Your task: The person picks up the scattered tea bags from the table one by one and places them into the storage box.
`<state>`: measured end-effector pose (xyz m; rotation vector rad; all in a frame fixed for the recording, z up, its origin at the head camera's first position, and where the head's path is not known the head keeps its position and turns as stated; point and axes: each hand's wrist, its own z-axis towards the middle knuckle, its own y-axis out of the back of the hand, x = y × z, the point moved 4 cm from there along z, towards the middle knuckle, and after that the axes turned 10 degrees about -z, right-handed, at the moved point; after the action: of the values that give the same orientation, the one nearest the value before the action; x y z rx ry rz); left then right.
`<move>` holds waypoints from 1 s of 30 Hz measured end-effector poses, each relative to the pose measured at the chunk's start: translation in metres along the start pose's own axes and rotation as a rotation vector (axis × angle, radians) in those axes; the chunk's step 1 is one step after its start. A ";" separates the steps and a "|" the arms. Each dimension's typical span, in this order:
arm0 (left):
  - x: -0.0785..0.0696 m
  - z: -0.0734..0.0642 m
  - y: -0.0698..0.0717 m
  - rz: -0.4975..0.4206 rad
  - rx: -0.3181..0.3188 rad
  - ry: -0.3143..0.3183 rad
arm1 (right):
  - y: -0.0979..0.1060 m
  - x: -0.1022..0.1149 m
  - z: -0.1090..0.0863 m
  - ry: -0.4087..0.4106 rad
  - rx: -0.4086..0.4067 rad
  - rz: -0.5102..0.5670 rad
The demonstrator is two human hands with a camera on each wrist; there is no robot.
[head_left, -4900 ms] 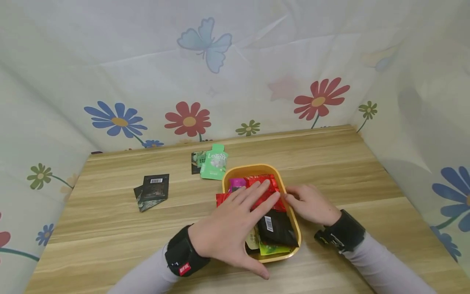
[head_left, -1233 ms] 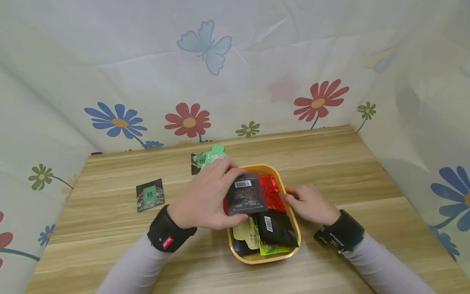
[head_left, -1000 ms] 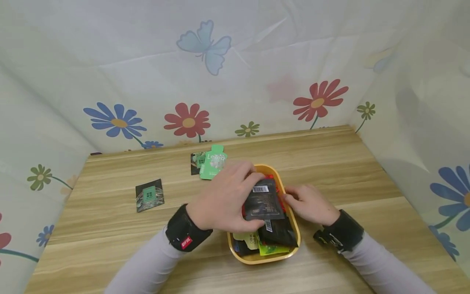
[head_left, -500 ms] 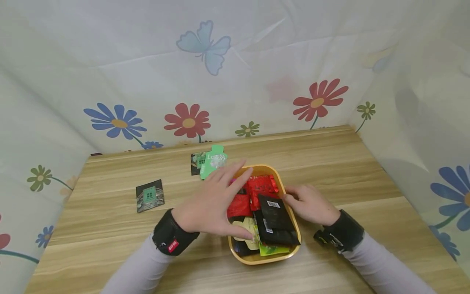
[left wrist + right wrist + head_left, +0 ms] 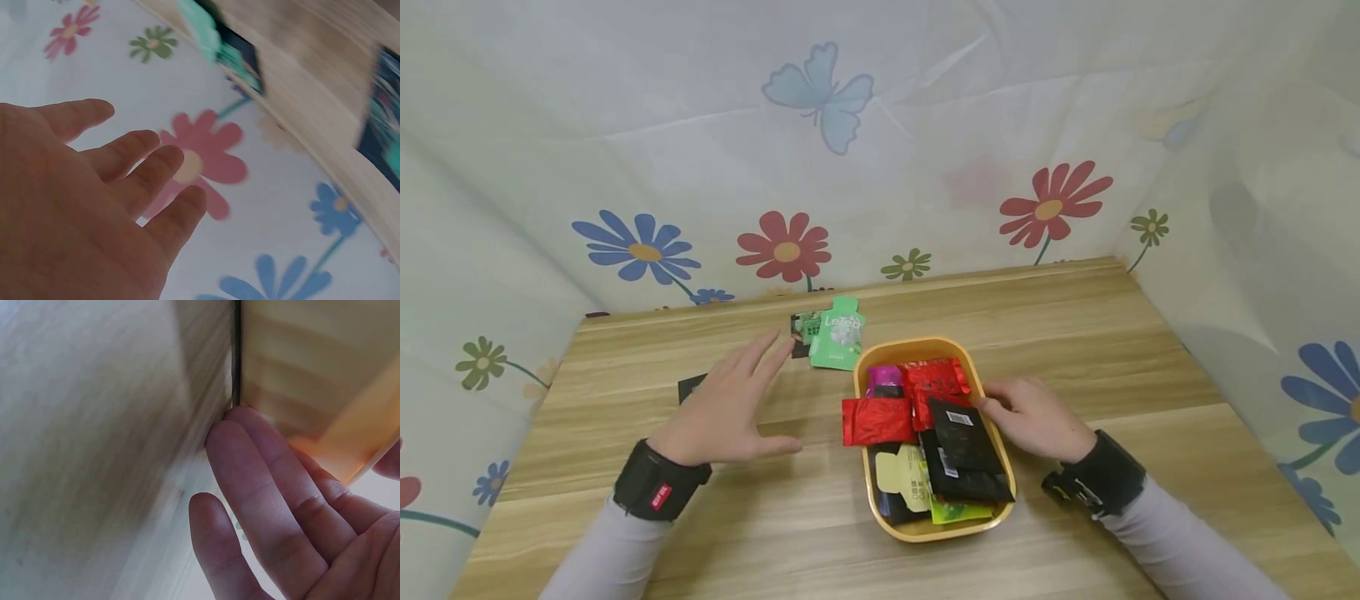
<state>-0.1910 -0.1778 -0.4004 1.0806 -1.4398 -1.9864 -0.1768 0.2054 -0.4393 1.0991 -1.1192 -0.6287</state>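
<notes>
My left hand [image 5: 726, 408] is empty with its fingers spread, left of the basket. It partly covers a dark sachet [image 5: 689, 387] lying on the table; the left wrist view shows that sachet [image 5: 384, 119] beyond the fingers. My right hand [image 5: 1037, 417] holds the right side of the yellow basket [image 5: 874, 508], thumb at the rim and fingers along the outer wall [image 5: 300, 369]. A black sachet [image 5: 962, 433] lies on another black one in the basket. Red packets [image 5: 880, 421], a purple one [image 5: 885, 377], a cream one [image 5: 904, 477] and a yellow-green one [image 5: 958, 510] share the basket.
Behind the basket's left side a green sachet [image 5: 838, 340] overlaps a dark one [image 5: 801, 333] on the wooden table [image 5: 1075, 333]. One red packet sticks out over the basket's left rim. A flower-printed curtain [image 5: 910, 150] hangs behind and at both sides.
My left hand took a black sachet from the table's left, laid it on the black one in the basket and let go. It has moved back left. My right hand stays put.
</notes>
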 end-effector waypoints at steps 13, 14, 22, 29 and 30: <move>0.073 -0.032 -0.004 -0.042 0.044 0.135 | 0.001 -0.001 -0.001 -0.013 0.000 -0.007; 0.077 -0.034 -0.004 -0.049 0.048 0.146 | 0.001 -0.001 -0.001 -0.013 0.003 -0.007; 0.106 -0.051 -0.004 -0.082 0.095 0.229 | -0.001 -0.002 -0.001 -0.030 0.016 0.006; 0.116 -0.056 -0.002 -0.092 0.091 0.225 | -0.001 -0.002 0.000 -0.026 0.016 0.006; 0.117 -0.057 -0.002 -0.095 0.092 0.225 | -0.001 -0.002 0.000 -0.024 0.015 0.006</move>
<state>-0.2136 -0.2962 -0.4484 1.3881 -1.3935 -1.8078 -0.1774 0.2066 -0.4415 1.1025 -1.1496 -0.6312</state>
